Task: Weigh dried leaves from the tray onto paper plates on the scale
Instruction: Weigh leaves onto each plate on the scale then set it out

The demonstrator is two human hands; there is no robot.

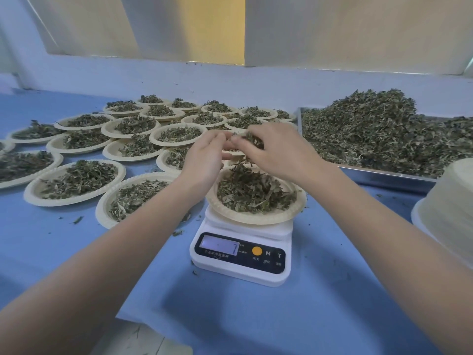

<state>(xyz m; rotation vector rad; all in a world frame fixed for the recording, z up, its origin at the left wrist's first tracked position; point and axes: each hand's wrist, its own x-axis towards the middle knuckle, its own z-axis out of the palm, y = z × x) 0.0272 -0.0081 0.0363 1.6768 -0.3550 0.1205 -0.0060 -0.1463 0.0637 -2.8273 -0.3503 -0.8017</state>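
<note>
Leaves (256,192) heaped on plate (258,219) atop scale (243,254) at centre, right hand (272,149) pinching a tuft above it, left hand (206,156) loosely curled beside, tray (384,175) at 2 o'clock, filled plates (76,180) at 10 o'clock on table (320,303).

A white digital kitchen scale (242,254) stands on the blue-covered surface (320,303), its display showing a 7. On it rests a cream paper plate with a fluted rim (256,219), heaped with dried green leaves (253,192). Above the plate's far edge the left hand (204,157) and the right hand (275,149) meet, the right hand's fingers (240,143) pinching a small tuft of leaves. To the left lie many filled paper plates (76,181), some overlapping. To the right a shallow metal tray (384,175) holds a large mound of leaves (371,129), with a stack of empty plates (450,208) near it.
</note>
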